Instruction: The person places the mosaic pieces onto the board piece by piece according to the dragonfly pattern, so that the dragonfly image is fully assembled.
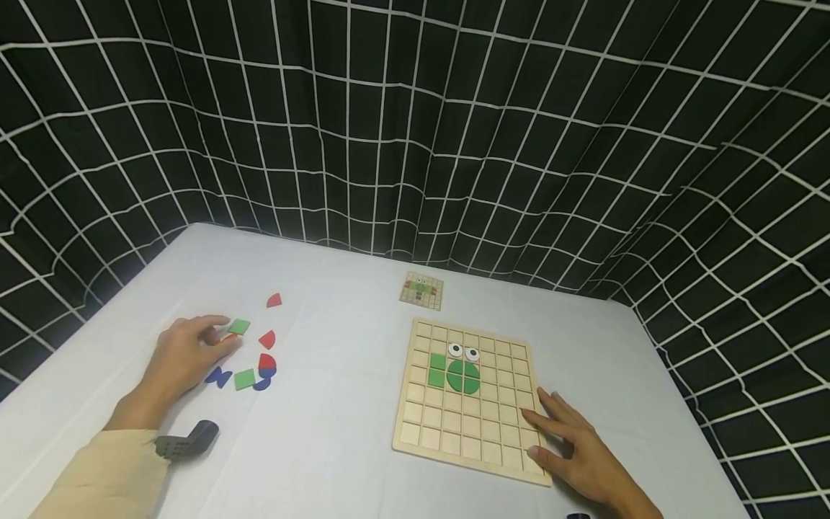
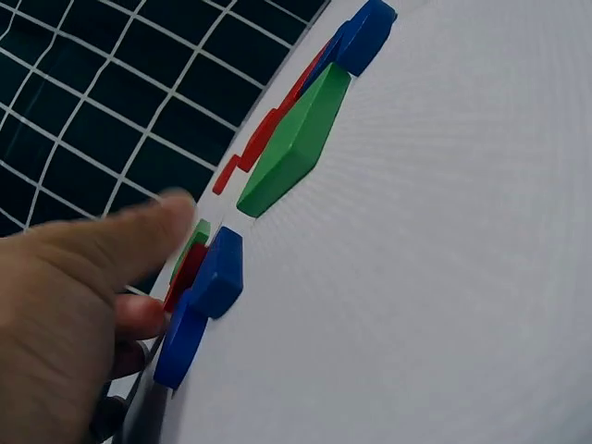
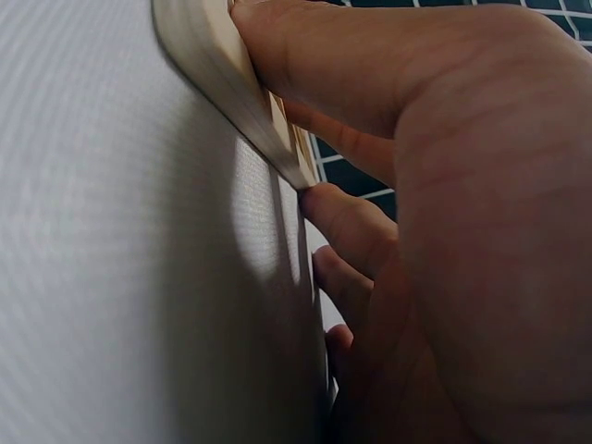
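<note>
My left hand [image 1: 184, 353] reaches in at the left, thumb and index finger apart over a red piece [image 1: 228, 336], beside a green square [image 1: 239, 326]. In the left wrist view the thumb is blurred, and whether a fingertip touches the red piece cannot be told. Blue pieces [image 1: 219, 376] and another green square [image 1: 244, 379] lie nearby. My right hand [image 1: 577, 447] rests on the right edge of a wooden grid board [image 1: 447, 436], fingers spread. The board bears two stacked green squares [image 1: 437, 369], a green disc of quarter pieces [image 1: 463, 376] and two eye discs [image 1: 456, 350].
Red quarter-circles [image 1: 267, 339] lie right of the left hand, one overlapping blue pieces. A small pattern card [image 1: 421, 290] lies behind the board. The white table [image 1: 324, 404] backs onto a black curtain [image 1: 363, 130] with white grid lines.
</note>
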Action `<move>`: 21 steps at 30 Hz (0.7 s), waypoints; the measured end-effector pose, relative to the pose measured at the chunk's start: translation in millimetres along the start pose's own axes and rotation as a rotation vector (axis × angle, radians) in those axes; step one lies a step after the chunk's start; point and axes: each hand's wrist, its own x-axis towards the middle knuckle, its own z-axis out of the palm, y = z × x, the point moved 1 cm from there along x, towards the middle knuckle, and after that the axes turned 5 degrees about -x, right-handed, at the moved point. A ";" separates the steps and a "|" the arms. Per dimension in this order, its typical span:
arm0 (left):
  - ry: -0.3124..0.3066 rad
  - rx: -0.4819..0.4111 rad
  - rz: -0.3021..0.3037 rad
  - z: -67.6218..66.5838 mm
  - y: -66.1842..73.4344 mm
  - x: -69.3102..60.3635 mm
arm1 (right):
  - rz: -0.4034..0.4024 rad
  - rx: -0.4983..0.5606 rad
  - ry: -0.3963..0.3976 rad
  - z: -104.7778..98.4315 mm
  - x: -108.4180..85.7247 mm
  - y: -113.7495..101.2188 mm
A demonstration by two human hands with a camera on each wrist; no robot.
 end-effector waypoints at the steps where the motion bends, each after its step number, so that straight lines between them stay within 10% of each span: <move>1: 0.000 0.002 0.002 -0.1 0.4 -0.1 | 0.002 0.002 -0.001 0.3 -0.3 -0.2; 15: -0.117 -0.027 -0.004 0.2 1.6 0.2 | 0.027 -0.026 -0.008 -0.2 -0.9 -2.5; 21: -0.013 -0.055 0.063 -1.6 13.5 -3.1 | 0.017 -0.037 -0.008 -1.2 -0.3 -2.8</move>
